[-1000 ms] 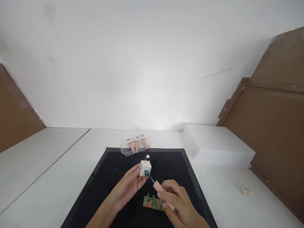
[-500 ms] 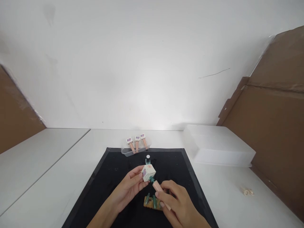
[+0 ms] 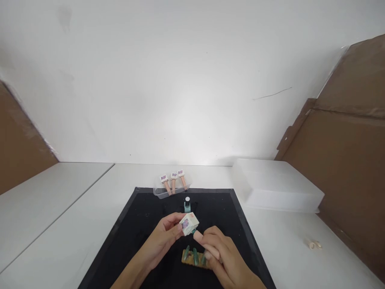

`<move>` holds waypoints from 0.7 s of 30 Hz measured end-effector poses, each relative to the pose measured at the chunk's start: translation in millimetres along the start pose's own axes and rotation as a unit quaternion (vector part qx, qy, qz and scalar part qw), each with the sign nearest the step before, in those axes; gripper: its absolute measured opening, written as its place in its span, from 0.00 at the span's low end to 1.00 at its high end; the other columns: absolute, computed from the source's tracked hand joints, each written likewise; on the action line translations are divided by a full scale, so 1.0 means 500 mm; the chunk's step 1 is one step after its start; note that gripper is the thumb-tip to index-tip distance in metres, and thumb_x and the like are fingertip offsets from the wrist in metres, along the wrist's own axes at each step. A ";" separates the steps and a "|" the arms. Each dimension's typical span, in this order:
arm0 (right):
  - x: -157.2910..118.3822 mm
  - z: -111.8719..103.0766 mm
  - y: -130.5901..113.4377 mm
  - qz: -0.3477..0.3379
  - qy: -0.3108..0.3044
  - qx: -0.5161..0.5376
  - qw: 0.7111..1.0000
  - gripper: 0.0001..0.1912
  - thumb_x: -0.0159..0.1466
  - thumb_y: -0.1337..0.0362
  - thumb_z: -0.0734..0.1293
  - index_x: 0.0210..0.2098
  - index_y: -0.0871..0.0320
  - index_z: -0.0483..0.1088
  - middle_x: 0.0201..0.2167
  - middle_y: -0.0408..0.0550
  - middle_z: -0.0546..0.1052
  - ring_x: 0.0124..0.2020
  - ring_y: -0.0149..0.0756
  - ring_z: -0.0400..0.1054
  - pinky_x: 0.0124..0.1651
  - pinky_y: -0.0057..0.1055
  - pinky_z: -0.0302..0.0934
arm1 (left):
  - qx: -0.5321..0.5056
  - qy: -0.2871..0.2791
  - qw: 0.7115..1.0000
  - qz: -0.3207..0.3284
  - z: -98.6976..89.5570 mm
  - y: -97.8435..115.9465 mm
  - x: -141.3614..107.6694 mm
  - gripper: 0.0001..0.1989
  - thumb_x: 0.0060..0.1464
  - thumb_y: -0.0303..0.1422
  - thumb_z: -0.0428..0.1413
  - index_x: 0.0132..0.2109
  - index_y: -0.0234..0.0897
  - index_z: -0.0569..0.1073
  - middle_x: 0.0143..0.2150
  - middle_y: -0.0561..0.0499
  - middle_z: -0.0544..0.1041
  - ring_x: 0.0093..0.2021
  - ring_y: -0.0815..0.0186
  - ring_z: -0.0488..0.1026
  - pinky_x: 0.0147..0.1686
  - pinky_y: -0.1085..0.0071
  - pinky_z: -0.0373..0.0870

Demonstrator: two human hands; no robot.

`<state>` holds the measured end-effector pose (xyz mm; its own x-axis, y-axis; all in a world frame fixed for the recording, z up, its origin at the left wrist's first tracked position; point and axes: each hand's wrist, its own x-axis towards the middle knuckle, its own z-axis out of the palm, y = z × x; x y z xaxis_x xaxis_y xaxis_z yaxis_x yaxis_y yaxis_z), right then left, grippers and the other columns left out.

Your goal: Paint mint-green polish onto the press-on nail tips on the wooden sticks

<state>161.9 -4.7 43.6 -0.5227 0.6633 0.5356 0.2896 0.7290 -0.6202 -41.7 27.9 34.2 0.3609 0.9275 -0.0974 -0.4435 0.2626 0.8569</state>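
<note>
So I'm standing here watching this, and the white bottle (image 3: 189, 223) is up off the mat (image 3: 144, 228), a bit below the middle of the frame, pinched between the thumb and fingers of the left hand (image 3: 167, 235). The right hand (image 3: 225, 257), lower and a touch to the right, has its fingers wrapped round the long pink cap (image 3: 207, 244), thumb pressed in along it. As for progress: cap and bottle are lined up and basically meeting, but I can see a sliver of green between them, so I'd guess it isn't fully seated yet. The nail-shaped pieces (image 3: 195, 256) on the tan holder (image 3: 189, 261) below are already green, though I honestly can't tell whether every one is covered, since the right hand hides that end. The bottle itself is a chunky little cube, whitish, purple print on one side and a small reddish mark on another face, tipped so its neck points down to the lower right. Green goop around the neck, looks kinda messy, most of it's hidden though. The cap's smooth, pale, plain. Just behind the bottle there's a small pale-teal bottle (image 3: 187, 208) with a white top, and further up, three similar pink-handled bottles (image 3: 173, 182) lie in a clear tray (image 3: 163, 196).
</note>
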 end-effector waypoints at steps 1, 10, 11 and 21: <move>0.000 -0.001 -0.003 0.023 0.004 0.038 0.999 0.13 0.66 0.68 0.55 0.49 0.55 0.62 0.33 0.48 0.67 0.30 0.36 0.64 0.32 0.31 0.59 | 0.000 -0.002 1.000 0.000 0.000 0.000 0.000 0.14 0.43 0.36 0.65 0.39 0.38 0.79 0.37 0.49 0.78 0.41 0.65 0.71 0.45 0.72 0.64; -0.007 0.036 0.020 0.248 0.078 0.382 0.887 0.19 0.65 0.49 0.58 0.43 0.57 0.66 0.19 0.38 0.63 0.17 0.27 0.55 0.21 0.24 0.54 | -0.032 -0.028 0.999 0.009 -0.001 -0.003 0.003 0.11 0.47 0.32 0.63 0.39 0.36 0.77 0.39 0.48 0.76 0.43 0.65 0.69 0.48 0.70 0.63; -0.007 0.039 0.023 0.244 0.090 0.380 0.888 0.19 0.65 0.49 0.58 0.44 0.57 0.67 0.19 0.38 0.64 0.16 0.27 0.55 0.20 0.24 0.54 | -0.038 -0.030 0.999 0.009 0.000 -0.004 0.003 0.10 0.48 0.32 0.62 0.40 0.36 0.76 0.40 0.48 0.75 0.43 0.65 0.69 0.48 0.70 0.63; -0.012 0.025 0.024 -0.070 0.108 -0.149 0.980 0.25 0.63 0.75 0.58 0.58 0.55 0.59 0.38 0.54 0.74 0.30 0.39 0.67 0.30 0.33 0.64 | -0.028 -0.027 0.999 0.017 0.003 -0.004 -0.002 0.04 0.50 0.29 0.60 0.35 0.36 0.74 0.37 0.50 0.72 0.39 0.68 0.67 0.44 0.71 0.64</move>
<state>158.5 -1.9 25.8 -0.4007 0.5507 0.7322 0.4654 0.8108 -0.3551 -39.9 25.9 33.4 0.3884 0.9207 -0.0390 -0.5005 0.2463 0.8300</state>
